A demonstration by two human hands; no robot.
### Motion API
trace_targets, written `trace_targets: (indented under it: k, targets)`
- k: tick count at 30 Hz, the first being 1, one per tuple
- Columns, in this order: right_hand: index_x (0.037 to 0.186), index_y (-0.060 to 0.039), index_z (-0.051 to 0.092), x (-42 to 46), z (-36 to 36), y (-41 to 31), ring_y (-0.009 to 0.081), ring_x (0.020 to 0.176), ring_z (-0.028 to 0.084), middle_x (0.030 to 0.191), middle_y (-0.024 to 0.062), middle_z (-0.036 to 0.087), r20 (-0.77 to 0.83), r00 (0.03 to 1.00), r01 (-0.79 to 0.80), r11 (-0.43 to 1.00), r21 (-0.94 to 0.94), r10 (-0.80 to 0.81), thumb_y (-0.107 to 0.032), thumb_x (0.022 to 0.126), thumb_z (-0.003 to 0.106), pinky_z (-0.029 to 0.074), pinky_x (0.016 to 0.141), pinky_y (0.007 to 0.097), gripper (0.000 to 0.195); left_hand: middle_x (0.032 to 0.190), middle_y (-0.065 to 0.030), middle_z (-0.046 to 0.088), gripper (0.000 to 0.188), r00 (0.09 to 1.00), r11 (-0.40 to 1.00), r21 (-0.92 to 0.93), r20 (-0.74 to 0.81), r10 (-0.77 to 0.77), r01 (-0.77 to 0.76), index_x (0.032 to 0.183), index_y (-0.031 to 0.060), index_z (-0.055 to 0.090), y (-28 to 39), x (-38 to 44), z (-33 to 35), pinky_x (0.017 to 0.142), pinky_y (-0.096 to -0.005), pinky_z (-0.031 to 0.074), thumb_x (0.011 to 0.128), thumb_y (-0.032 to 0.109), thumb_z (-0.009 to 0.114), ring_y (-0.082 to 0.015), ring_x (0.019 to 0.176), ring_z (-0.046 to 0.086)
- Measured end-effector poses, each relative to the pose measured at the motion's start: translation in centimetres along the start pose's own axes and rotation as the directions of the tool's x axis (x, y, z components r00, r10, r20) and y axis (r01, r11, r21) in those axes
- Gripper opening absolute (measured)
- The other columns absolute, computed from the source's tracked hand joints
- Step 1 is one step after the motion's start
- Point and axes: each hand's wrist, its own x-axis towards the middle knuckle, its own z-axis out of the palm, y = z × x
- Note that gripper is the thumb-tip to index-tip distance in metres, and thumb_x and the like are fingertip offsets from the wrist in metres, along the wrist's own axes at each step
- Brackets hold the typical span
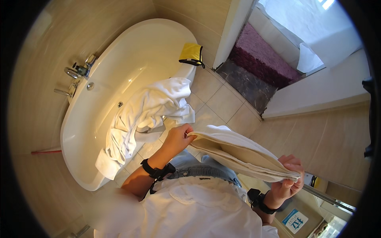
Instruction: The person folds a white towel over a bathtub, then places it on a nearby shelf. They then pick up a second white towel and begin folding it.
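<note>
A folded white towel [238,151] is stretched between my hands in front of my waist, its layers parted along the near edge. My left hand [180,136] pinches one corner between thumb and fingers. At the opposite end, my right hand [290,175] grips the gathered layers, thumb beneath and fingers on top. More white towels [148,104] lie crumpled over the near rim of the bathtub. A yellow cloth with black edging [191,53] hangs on the tub's rim at the upper middle.
The white bathtub [154,47] stands to the left, with a chrome faucet [73,72] at its far side. A doorway beyond the floor tiles [224,101] shows a purple rug [262,53] and a bed with white bedding [321,26]. A glass door with a sticker [295,220] is at lower right.
</note>
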Motion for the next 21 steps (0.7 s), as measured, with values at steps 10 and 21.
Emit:
trace_targets:
  k: [10,21]
  targets:
    - [0.086,0.0017,0.058,-0.3,-0.3,-0.3,0.017,0.062,0.047,0.074,0.0076,0.052,-0.073,0.997,-0.008,1.0,0.012,0.009,-0.041,0.08,0.07,0.037,0.054,0.0288,0.044,0.067,-0.0063,0.054,0.017,0.982,0.986,-0.093,-0.143,0.125,-0.139,0.084,0.0022,0.054,0.5,-0.3,-0.1,0.052,-0.0268,0.041,0.079,0.008,0.069,-0.0138,0.055,0.05]
    - [0.085,0.0018,0.059,-0.7,-0.2,-0.4,0.0191,0.066,0.051,0.074,0.0087,0.055,-0.031,0.999,-0.018,1.0,-0.008,0.018,-0.039,0.081,0.07,0.039,0.056,0.0301,0.043,0.069,-0.0073,0.055,0.023,1.0,1.0,0.026,-0.02,0.001,0.0,0.084,0.0026,0.054,1.4,-0.5,0.4,0.056,-0.0292,0.044,0.076,0.014,0.072,-0.0174,0.057,0.051]
